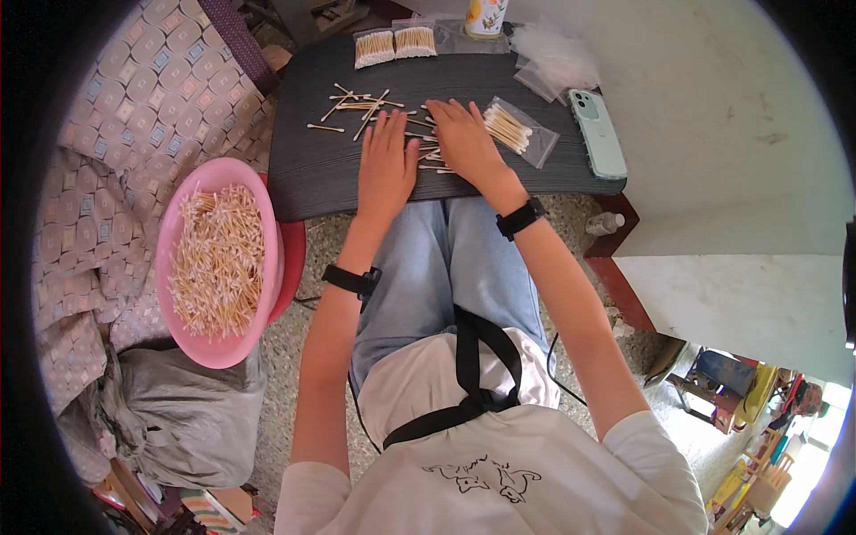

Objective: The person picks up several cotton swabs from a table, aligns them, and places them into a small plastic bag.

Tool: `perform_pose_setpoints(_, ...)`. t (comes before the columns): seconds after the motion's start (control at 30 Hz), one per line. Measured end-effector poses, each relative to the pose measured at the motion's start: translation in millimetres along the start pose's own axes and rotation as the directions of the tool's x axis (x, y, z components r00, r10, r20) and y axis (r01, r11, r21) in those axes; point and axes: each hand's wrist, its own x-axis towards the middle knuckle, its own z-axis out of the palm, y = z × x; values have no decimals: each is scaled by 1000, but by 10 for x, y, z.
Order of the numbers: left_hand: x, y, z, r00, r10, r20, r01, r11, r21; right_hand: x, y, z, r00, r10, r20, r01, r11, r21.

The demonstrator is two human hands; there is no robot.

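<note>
My left hand [387, 168] lies on the black table [312, 174] with its fingers stretched forward. Opposite it, my right hand [465, 147] is laid flat, its fingers pointing to the far left. Loose cotton swabs [430, 153] lie in the gap between the two hands, some partly covered by the right palm. Beyond my left fingertips is a scattered group of cotton swabs [361, 104], crossing each other. Just right of my right hand rests a clear plastic bag [540, 147] partly filled with aligned swabs [506, 127].
At the table's far edge are two filled swab bags [394, 46], a patterned cup [485, 18] and empty plastic bags [557, 58]. A pale green phone [597, 134] lies at the right edge. Left of the table, a pink basin [168, 267] holds many swabs. A wall stands to the right.
</note>
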Motion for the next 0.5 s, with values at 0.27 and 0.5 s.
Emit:
perform_pose_setpoints(0.27,39,-38,-19,997,57,51,-61,995,82,-107,61,-149,992,-48,115,35,992,120)
perform_pose_setpoints(0.5,112,-84,36,997,-50,-57,54,996,75,-135,3,-146,988,-142,56,129,973,192)
